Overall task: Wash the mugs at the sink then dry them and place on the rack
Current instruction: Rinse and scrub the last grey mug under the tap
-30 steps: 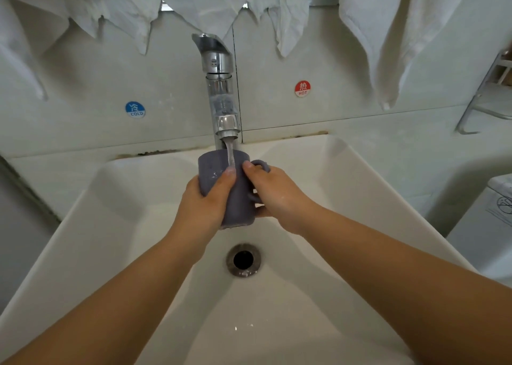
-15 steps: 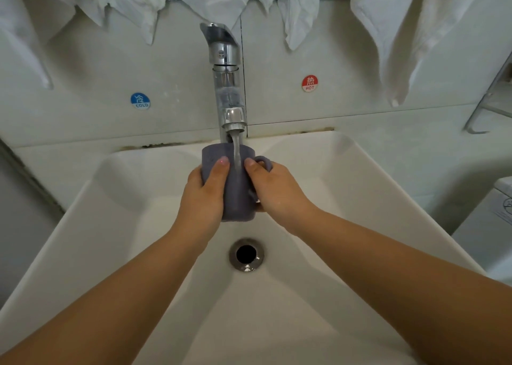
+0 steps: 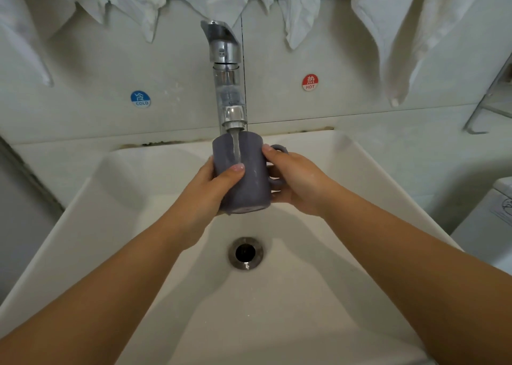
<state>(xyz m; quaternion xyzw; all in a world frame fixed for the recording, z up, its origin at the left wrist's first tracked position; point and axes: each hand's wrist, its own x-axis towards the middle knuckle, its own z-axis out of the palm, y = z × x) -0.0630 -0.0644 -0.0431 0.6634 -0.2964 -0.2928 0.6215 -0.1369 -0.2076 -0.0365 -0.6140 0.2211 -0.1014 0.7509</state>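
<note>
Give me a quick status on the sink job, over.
Both hands grip the mug: left hand, right hand. Tap water running over it. Nothing in the way.

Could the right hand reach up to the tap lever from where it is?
Probably yes. The tap lever stands just above the mug with nothing between, but the right hand grips the mug's handle side and would have to let go first.

I count one purple mug [image 3: 243, 181], one tap [image 3: 225, 71], one sink [image 3: 277, 323] with one drain [image 3: 245, 252], and my two hands: left hand [image 3: 207, 190], right hand [image 3: 299, 181]. On the wall are two round stickers, a blue one [image 3: 140, 98] at centre left and a red one [image 3: 310, 82] at centre right. Along the top edge hang perhaps four white cloths [image 3: 401, 32]; their folds overlap, so I cannot be sure.
</note>
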